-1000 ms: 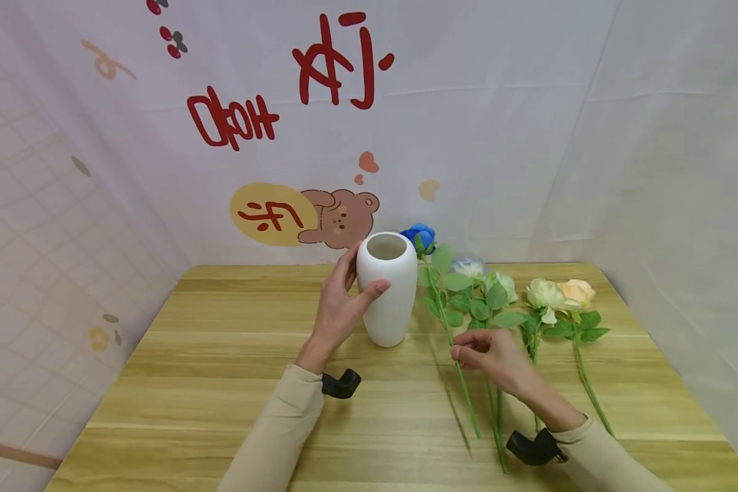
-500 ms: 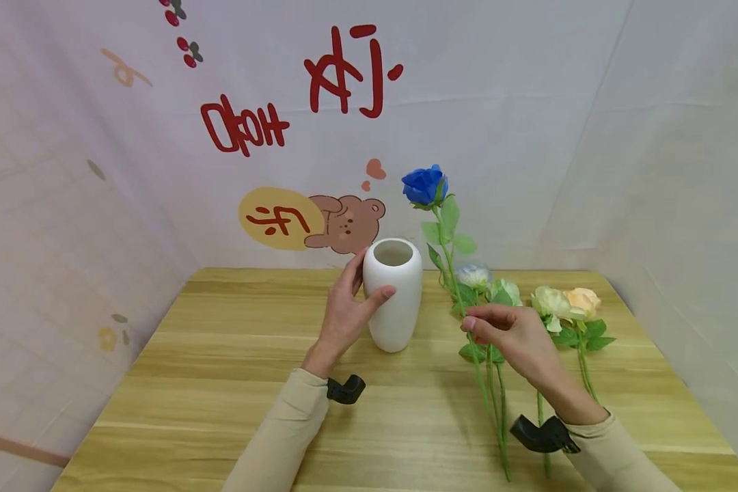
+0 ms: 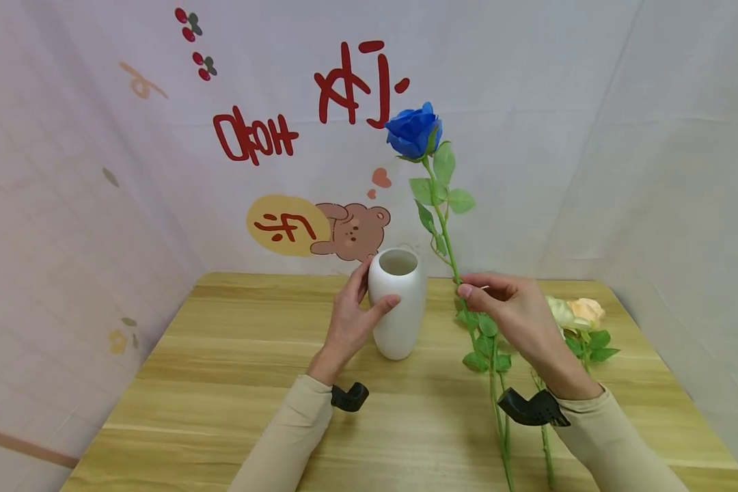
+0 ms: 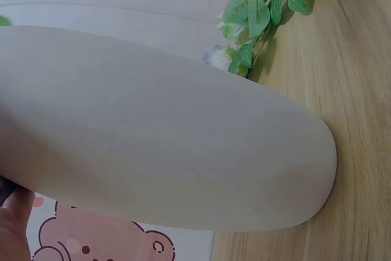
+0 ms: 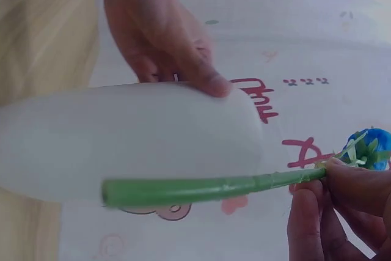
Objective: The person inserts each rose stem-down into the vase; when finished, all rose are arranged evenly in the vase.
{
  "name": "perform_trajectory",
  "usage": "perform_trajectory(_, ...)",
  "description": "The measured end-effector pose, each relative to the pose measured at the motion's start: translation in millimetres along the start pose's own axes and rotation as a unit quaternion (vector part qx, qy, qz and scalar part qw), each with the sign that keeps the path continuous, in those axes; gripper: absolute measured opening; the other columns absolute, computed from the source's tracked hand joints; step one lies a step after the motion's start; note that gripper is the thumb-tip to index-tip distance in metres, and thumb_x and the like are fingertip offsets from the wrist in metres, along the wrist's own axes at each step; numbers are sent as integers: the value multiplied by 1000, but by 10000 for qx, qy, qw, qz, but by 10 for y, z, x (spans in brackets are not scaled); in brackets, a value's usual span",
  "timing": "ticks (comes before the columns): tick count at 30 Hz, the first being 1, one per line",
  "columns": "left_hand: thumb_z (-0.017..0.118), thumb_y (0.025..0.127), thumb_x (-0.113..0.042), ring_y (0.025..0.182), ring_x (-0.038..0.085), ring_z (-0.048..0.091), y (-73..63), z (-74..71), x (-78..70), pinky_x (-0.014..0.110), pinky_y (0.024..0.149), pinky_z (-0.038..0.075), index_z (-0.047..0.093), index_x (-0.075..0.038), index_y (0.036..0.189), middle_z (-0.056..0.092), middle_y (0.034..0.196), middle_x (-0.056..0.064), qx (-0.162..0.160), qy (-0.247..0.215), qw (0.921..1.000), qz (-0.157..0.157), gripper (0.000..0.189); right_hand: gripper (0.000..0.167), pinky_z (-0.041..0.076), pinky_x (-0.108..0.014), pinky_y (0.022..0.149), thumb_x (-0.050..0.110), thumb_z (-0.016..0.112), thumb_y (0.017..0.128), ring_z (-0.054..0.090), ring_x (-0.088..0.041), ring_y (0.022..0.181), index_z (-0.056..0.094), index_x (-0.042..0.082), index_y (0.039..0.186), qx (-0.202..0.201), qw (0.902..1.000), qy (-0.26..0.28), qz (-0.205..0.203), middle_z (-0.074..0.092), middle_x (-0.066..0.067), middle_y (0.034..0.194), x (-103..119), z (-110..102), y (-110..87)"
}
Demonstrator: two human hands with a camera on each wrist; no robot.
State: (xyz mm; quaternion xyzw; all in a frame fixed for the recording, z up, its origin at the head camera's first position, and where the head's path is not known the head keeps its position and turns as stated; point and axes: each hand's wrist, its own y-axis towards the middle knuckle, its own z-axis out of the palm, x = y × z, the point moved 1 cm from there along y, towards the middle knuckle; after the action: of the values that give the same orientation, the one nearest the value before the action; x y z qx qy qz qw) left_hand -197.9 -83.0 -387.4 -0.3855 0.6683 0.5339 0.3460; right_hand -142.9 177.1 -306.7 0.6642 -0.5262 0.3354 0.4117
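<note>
A white vase stands upright on the wooden table, its round mouth facing up. My left hand grips its left side, thumb across the front and fingers behind. To the right of the vase, my right hand pinches the green stem of a blue rose between thumb and fingers. The bloom is raised high above the vase's rim, against the backdrop, and the stem leans slightly left. In the right wrist view the cut lower end of the stem points away from the fingers, overlapping the vase.
Pale roses, one of them peach, lie on the table at the right, partly behind my right hand. Their green stems run toward the front. A white printed backdrop rises behind the table's back edge.
My right hand has lifted the blue rose from low beside the vase, and its bloom has risen well above the rim. My left hand keeps its hold on the vase.
</note>
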Motion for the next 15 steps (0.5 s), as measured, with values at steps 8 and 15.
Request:
perform_trajectory(8, 74, 88, -60, 146, 24, 44, -25, -9, 4, 35, 117, 37, 36, -5, 160, 42, 161, 10, 36, -32, 9999, -90, 98, 42, 56, -24, 87, 44, 72, 98, 71, -18, 99, 75, 14, 127, -129, 9997, 80, -165, 76, -4, 111, 232, 14, 138)
perform_trajectory(15, 75, 89, -57, 145, 25, 45, -34, -16, 8, 37, 117, 38, 36, -6, 160, 43, 160, 10, 39, -15, 10000, -29, 95, 38, 58, -25, 86, 39, 73, 99, 72, -20, 97, 76, 10, 123, -391, 9973, 205, -594, 77, -4, 107, 417, 57, 317)
